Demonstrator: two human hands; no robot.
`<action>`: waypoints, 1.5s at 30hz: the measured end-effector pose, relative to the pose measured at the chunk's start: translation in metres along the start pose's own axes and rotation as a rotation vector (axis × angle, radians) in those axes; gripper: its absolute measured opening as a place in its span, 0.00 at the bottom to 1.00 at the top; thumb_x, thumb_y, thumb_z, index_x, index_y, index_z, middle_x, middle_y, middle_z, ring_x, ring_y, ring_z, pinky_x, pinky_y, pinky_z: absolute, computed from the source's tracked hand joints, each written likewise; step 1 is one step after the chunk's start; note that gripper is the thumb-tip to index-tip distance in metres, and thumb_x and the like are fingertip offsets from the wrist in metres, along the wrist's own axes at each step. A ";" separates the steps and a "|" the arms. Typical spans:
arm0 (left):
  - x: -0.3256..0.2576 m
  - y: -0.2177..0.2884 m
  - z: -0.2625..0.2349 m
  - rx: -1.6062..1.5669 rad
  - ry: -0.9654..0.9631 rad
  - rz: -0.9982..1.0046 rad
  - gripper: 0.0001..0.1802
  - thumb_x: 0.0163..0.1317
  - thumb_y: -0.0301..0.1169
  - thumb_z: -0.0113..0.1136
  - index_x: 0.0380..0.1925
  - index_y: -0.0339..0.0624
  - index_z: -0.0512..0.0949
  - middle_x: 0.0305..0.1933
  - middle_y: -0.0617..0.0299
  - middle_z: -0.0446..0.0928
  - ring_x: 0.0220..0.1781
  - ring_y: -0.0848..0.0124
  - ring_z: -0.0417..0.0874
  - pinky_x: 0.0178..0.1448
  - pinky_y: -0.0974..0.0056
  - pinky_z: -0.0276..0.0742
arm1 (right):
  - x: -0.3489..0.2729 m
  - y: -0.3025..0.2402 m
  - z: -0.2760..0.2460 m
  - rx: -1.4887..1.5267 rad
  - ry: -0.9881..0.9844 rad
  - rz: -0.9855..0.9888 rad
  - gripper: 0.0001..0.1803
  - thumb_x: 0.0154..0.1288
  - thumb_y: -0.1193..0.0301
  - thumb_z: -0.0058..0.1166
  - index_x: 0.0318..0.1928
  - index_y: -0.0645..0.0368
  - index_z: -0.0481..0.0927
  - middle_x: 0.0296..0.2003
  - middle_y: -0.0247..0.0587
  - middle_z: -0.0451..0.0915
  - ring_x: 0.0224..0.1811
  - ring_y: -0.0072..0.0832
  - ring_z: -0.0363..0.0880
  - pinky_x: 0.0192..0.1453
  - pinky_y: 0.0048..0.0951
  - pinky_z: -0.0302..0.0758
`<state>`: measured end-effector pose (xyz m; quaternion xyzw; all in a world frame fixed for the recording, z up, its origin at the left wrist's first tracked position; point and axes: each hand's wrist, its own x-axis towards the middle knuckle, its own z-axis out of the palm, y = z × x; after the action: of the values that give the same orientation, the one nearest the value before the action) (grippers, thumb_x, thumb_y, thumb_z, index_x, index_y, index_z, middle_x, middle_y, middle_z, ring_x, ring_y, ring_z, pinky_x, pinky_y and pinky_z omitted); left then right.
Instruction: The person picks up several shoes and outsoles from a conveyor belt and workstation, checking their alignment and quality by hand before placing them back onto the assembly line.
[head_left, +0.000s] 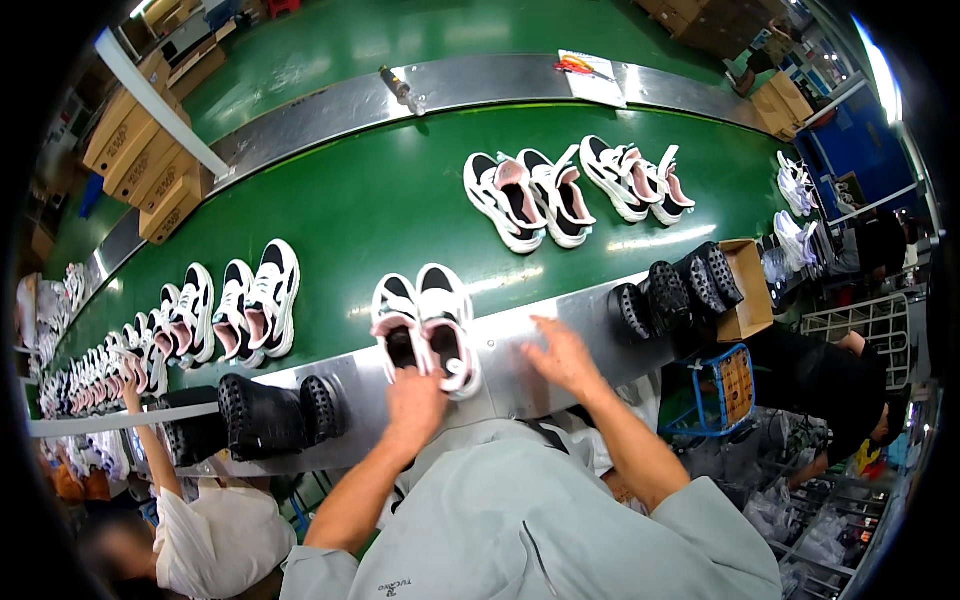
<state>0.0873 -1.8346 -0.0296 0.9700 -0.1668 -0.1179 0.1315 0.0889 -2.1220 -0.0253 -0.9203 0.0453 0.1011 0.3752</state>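
Note:
A pair of white, black and pink sneakers (pixel 425 325) lies side by side, half on the green conveyor belt (pixel 380 200) and half on its metal front rim (pixel 520 370). My left hand (pixel 415 400) rests at the heels of this pair, touching them. My right hand (pixel 562 355) hovers flat over the metal rim to the right of the pair, fingers apart, holding nothing.
More sneaker pairs (pixel 530 195) (pixel 640 178) (pixel 245 305) ride the belt. Black shoe soles (pixel 270 410) (pixel 670 290) stand on the rim, beside a cardboard box (pixel 748 290). Another person (pixel 190 510) works at my left; another sits at right (pixel 830 380). Stacked cartons (pixel 145 150) lie beyond the belt.

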 end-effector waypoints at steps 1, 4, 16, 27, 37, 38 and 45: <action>0.018 -0.016 -0.004 0.088 0.028 0.008 0.14 0.54 0.35 0.69 0.41 0.50 0.87 0.34 0.49 0.81 0.39 0.51 0.83 0.40 0.49 0.81 | 0.017 0.007 -0.022 -0.079 0.115 -0.136 0.33 0.63 0.60 0.60 0.65 0.63 0.73 0.58 0.65 0.76 0.62 0.57 0.74 0.68 0.48 0.70; 0.064 -0.066 -0.029 0.204 0.136 -0.115 0.18 0.53 0.32 0.67 0.46 0.49 0.86 0.33 0.48 0.81 0.38 0.50 0.84 0.41 0.48 0.83 | 0.078 0.019 -0.067 -0.439 0.219 -0.206 0.37 0.60 0.60 0.64 0.70 0.49 0.70 0.64 0.68 0.67 0.64 0.60 0.68 0.66 0.54 0.66; 0.005 -0.048 -0.075 -0.368 0.094 -0.215 0.15 0.58 0.29 0.68 0.45 0.35 0.83 0.49 0.42 0.82 0.53 0.47 0.83 0.59 0.51 0.77 | 0.219 0.014 -0.059 -0.742 -0.054 -0.250 0.20 0.61 0.50 0.63 0.45 0.48 0.87 0.44 0.51 0.80 0.50 0.43 0.82 0.48 0.44 0.81; 0.041 -0.021 -0.024 -0.987 0.083 -0.184 0.58 0.50 0.38 0.79 0.78 0.43 0.53 0.76 0.44 0.61 0.74 0.57 0.67 0.69 0.55 0.72 | -0.012 -0.049 0.063 -0.413 0.050 -0.582 0.12 0.57 0.61 0.62 0.38 0.53 0.85 0.38 0.47 0.76 0.37 0.43 0.80 0.41 0.45 0.76; 0.055 -0.018 -0.101 -0.439 0.097 -0.058 0.43 0.51 0.36 0.76 0.67 0.34 0.69 0.50 0.43 0.83 0.50 0.53 0.85 0.54 0.53 0.80 | -0.076 0.076 -0.170 -0.362 0.879 0.151 0.24 0.65 0.61 0.63 0.54 0.65 0.76 0.39 0.51 0.77 0.44 0.49 0.76 0.50 0.47 0.75; 0.059 -0.007 -0.098 -0.355 0.135 0.049 0.41 0.51 0.38 0.77 0.64 0.34 0.73 0.51 0.44 0.82 0.52 0.51 0.84 0.57 0.51 0.79 | -0.074 0.102 -0.197 -0.444 0.899 0.329 0.32 0.66 0.54 0.63 0.60 0.65 0.74 0.44 0.53 0.77 0.48 0.51 0.76 0.53 0.49 0.74; 0.076 0.067 -0.026 0.039 0.079 0.237 0.08 0.52 0.25 0.64 0.31 0.34 0.77 0.34 0.44 0.79 0.40 0.48 0.78 0.46 0.47 0.71 | -0.061 0.191 -0.248 -0.639 0.498 0.573 0.35 0.66 0.45 0.59 0.62 0.58 0.75 0.51 0.56 0.80 0.57 0.53 0.78 0.58 0.51 0.75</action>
<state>0.1447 -1.9167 0.0000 0.9498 -0.2772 -0.0600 0.1319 0.0362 -2.4314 0.0310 -0.9360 0.3515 -0.0141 0.0093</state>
